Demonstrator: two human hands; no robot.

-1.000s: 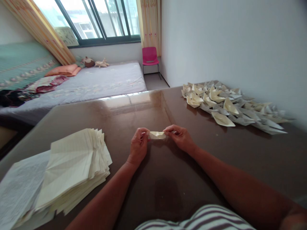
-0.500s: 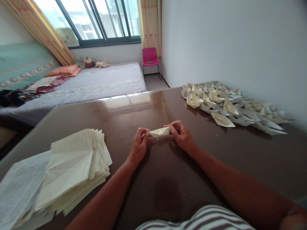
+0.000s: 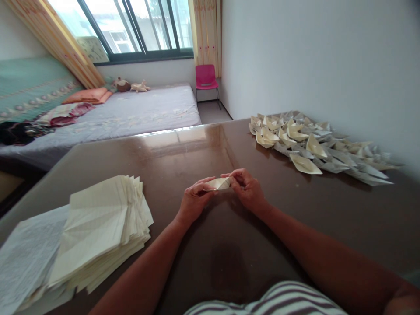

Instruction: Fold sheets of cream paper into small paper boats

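A small cream paper boat [image 3: 219,183] is held between my two hands above the middle of the brown table [image 3: 154,175]. My left hand [image 3: 196,196] is closed on its left end, fingers along the far side and thumb on the near side. At the right end, my right hand [image 3: 246,187] pinches the paper between thumb and fingers. The fingers cover both tips of the boat.
A stack of cream paper sheets [image 3: 95,223] lies at the left, over greyish printed sheets [image 3: 29,249]. Many folded paper boats [image 3: 305,163] are heaped at the right by the wall. Beyond the table stand a bed [image 3: 157,105] and a pink chair [image 3: 206,78].
My left hand has slid inward along the boat and now covers more of its left part. Both hands and the boat sit slightly lower.
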